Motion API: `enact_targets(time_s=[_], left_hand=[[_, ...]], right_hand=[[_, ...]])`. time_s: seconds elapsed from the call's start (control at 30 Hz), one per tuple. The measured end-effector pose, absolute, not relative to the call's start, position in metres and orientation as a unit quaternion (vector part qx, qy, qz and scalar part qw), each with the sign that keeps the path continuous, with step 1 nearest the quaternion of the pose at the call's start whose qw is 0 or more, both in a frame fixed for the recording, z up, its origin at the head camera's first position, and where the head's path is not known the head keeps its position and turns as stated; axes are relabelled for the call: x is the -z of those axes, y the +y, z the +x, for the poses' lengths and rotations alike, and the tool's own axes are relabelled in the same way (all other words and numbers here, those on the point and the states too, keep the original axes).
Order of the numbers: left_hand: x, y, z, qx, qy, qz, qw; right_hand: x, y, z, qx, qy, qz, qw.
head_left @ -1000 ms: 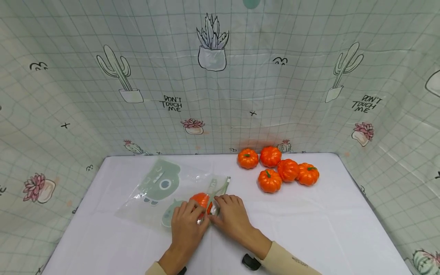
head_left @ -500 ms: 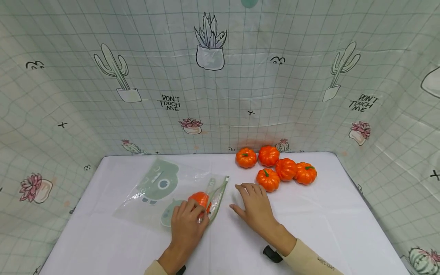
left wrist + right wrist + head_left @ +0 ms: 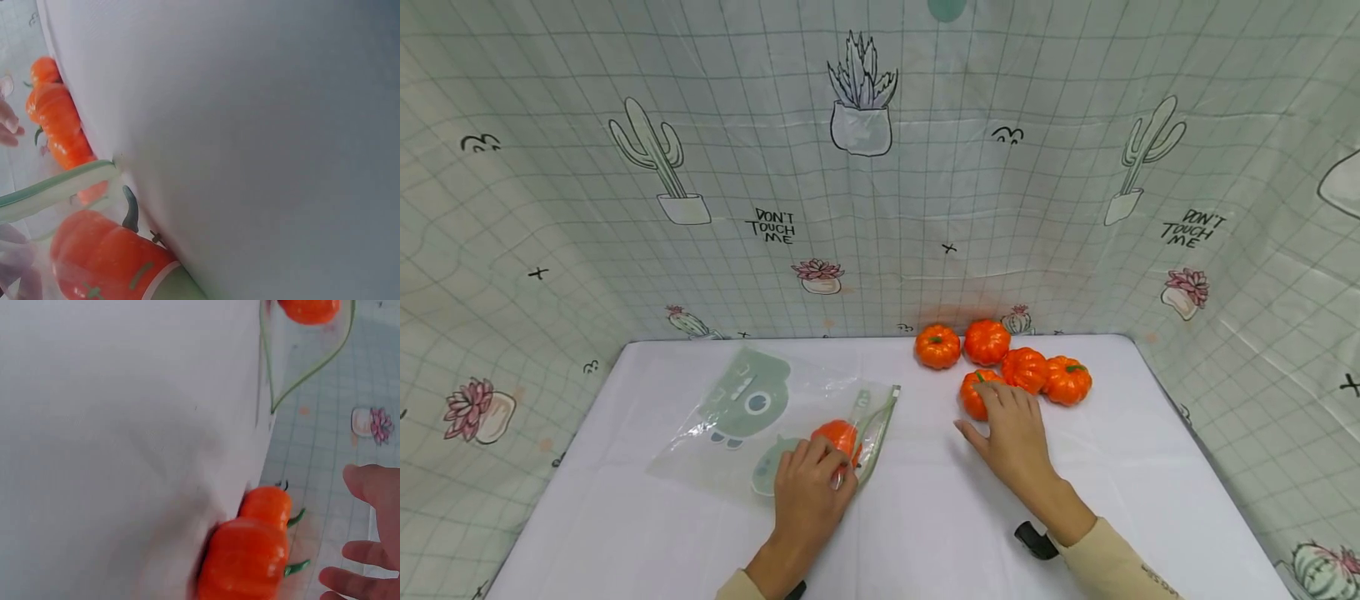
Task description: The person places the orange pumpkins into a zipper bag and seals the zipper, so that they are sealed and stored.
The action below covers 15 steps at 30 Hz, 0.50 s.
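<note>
Right of the clear bag (image 3: 778, 423), the right hand (image 3: 1017, 435) hovers at the nearest orange pumpkin (image 3: 973, 403) of five, fingers parted, gripping nothing; the left hand (image 3: 808, 487) pinches the bag, beside the bagged pumpkin (image 3: 837, 435).

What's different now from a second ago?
The right grip came away from the plastic bag and moved rightward and forward to the front loose pumpkin. The left grip stayed on the bag; the bagged pumpkin and all five loose pumpkins stayed put.
</note>
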<state>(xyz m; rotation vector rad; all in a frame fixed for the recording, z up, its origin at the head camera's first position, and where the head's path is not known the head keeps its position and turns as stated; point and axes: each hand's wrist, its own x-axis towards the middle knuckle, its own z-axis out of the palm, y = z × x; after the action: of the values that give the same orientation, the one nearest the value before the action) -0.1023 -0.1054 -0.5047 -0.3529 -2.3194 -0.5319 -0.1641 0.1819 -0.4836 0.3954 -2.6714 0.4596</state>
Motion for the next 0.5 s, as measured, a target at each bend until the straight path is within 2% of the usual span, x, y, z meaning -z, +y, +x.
enact_targets(time_s=[0.23,0.5], left_hand=[[0.506,-0.106,-0.101,0.208,-0.899,-0.135,0.361],[0.507,-0.106,-0.101,0.207,-0.901,-0.134,0.357]], right_hand=[[0.486,0.201,-0.171,-0.176,-0.956,0.108,0.208],[0.491,0.211,-0.177,-0.179,-0.962,0.089,0.187]])
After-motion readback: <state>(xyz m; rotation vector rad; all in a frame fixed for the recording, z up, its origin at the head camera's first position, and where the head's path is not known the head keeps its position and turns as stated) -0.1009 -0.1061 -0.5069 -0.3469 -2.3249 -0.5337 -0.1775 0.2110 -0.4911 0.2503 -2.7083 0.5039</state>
